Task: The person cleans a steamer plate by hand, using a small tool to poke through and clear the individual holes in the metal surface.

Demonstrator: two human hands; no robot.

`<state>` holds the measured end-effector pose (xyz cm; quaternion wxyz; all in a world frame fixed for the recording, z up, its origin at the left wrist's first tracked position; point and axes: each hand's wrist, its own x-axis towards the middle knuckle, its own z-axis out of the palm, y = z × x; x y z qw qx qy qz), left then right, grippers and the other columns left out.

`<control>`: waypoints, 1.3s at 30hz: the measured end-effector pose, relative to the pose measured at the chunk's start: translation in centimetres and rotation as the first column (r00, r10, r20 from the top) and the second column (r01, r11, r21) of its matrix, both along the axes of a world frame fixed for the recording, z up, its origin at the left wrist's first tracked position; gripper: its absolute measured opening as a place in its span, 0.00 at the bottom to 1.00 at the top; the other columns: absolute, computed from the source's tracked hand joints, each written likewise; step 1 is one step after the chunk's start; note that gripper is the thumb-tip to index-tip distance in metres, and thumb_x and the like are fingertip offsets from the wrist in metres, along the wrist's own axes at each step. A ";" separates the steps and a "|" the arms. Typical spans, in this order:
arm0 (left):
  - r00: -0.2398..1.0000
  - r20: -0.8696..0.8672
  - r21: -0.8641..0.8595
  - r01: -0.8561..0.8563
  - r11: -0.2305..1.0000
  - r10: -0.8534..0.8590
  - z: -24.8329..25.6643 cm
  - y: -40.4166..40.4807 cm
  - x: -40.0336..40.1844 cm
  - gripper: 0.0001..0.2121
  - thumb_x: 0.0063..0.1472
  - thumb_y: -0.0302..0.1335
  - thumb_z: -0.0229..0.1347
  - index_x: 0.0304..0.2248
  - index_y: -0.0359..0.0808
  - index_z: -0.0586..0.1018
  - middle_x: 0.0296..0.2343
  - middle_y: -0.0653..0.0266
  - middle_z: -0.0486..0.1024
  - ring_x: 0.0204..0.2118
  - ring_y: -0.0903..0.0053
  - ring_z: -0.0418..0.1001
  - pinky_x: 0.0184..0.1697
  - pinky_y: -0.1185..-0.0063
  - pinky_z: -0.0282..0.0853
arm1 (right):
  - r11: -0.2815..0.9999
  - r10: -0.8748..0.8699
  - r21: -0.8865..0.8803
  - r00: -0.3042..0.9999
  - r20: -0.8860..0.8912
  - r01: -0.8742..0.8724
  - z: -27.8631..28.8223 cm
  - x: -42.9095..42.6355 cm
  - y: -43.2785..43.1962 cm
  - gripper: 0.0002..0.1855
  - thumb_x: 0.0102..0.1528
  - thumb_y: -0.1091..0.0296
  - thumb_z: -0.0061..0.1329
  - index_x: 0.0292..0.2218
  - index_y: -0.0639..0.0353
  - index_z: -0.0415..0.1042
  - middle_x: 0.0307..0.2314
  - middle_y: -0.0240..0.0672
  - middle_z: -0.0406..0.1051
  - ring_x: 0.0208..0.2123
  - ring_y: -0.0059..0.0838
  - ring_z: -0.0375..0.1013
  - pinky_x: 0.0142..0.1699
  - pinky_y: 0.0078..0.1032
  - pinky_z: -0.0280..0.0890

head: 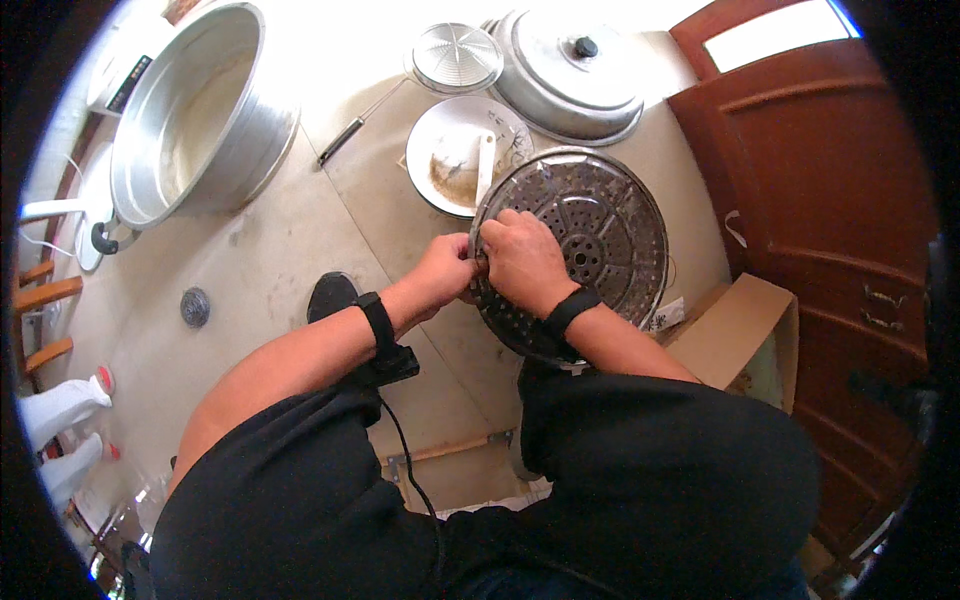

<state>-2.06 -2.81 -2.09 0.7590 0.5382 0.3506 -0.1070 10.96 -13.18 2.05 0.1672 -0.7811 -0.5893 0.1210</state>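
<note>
A round, perforated metal steamer tray (pixel 600 247) with dark brown staining stands tilted before my right knee. My left hand (pixel 448 268) grips its left rim, thumb towards me. Right beside it, my right hand (pixel 525 259) is curled over the same part of the rim, palm down. Its fingertips are hidden, and so is anything small they may pinch. Just beyond the tray sits a white enamel basin (pixel 435 142) with brownish residue inside. A white-handled utensil (pixel 486 165) leans in it, its lower end hidden behind the tray.
A large aluminium pot (pixel 274 150) lies tipped at the left. Beyond the basin are a wire skimmer (pixel 457 56) and a lidded metal pot (pixel 577 82). A steel scouring pad (pixel 195 307) rests on the tiles. Cardboard box (pixel 735 330) and wooden door (pixel 825 165) stand at right; another person's legs (pixel 67 405) show left.
</note>
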 end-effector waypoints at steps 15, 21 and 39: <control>1.000 -0.012 0.004 -0.018 1.000 0.018 -0.2 -0.4 -0.1 0.05 0.62 0.25 0.56 0.36 0.34 0.79 0.27 0.68 0.78 0.25 0.80 0.76 0.26 0.79 0.76 | 0.997 0.032 -0.075 0.997 0.068 -0.027 0.1 2.1 -2.2 0.02 0.48 0.71 0.50 0.27 0.57 0.73 0.27 0.40 0.70 0.34 0.45 0.71 0.40 0.42 0.67; 1.000 -0.015 0.018 0.000 1.000 0.000 0.1 -0.4 0.2 0.05 0.63 0.25 0.56 0.36 0.34 0.79 0.28 0.68 0.79 0.25 0.81 0.77 0.26 0.80 0.76 | 0.997 0.080 0.010 0.995 0.066 -0.081 0.0 0.8 -1.0 0.02 0.48 0.71 0.49 0.27 0.55 0.73 0.27 0.39 0.70 0.34 0.45 0.71 0.40 0.40 0.66; 0.999 0.021 0.000 -0.037 0.999 0.037 -0.2 -0.6 -0.4 0.04 0.63 0.25 0.56 0.34 0.34 0.78 0.26 0.68 0.77 0.24 0.81 0.76 0.24 0.79 0.76 | 0.992 0.058 -0.114 0.994 0.088 -0.048 0.7 2.8 -2.7 0.02 0.48 0.72 0.48 0.26 0.55 0.73 0.27 0.40 0.71 0.34 0.45 0.72 0.40 0.42 0.66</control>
